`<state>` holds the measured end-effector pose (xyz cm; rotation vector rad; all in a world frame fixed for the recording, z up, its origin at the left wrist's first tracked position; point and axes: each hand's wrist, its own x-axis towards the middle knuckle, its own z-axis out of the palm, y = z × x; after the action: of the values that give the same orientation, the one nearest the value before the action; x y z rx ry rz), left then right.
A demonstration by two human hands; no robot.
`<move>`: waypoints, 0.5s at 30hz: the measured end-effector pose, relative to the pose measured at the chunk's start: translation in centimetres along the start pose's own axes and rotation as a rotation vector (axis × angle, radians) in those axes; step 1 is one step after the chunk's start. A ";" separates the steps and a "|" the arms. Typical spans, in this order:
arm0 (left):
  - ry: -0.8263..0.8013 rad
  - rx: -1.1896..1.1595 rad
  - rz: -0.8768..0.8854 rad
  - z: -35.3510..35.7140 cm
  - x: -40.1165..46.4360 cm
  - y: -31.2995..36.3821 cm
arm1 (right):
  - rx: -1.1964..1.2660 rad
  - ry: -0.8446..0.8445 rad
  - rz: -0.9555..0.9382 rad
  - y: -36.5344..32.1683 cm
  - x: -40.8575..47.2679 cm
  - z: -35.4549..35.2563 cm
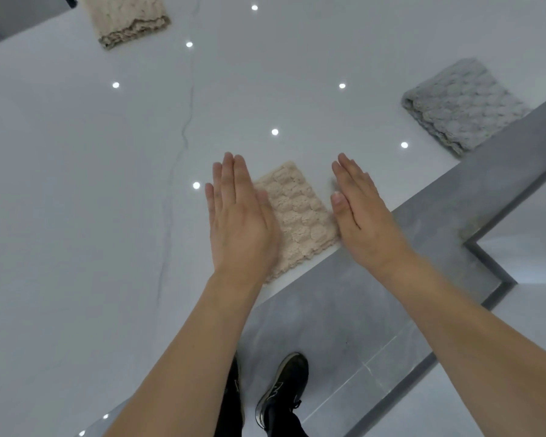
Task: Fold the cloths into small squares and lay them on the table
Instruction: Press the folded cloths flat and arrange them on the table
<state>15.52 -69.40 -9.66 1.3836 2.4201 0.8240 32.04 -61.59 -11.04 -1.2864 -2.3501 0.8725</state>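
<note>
Two bare forearms reach in from the near edge, above a black shoe (282, 389) standing on the grey floor (344, 310). The left hand (238, 216) is flat with straight fingers held together, its palm over the left edge of the folded beige cloth (297, 216); whether it presses the cloth or floats just above cannot be told. The right hand (364, 212) is likewise flat and straight-fingered, just beside the cloth's right edge, holding nothing. The cloth lies as a small square at the near edge of the white table (92, 184), its near corner almost at the rim. To the right, well apart, a folded grey cloth (464, 105) sits by the same rim. At the far left lies another folded tan cloth (128, 18). Wide bare tabletop stretches left and far, marked by a thin dark vein and bright light reflections. A paler floor shows at the right.
</note>
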 end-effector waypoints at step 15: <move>-0.092 -0.079 0.058 6.9 4.0 8.7 | 0.121 0.018 -0.051 6.1 4.7 -7.6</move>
<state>22.83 -60.07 -9.96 1.4350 2.2642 0.8406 37.52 -52.43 -9.30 -1.1761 -2.2683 0.9673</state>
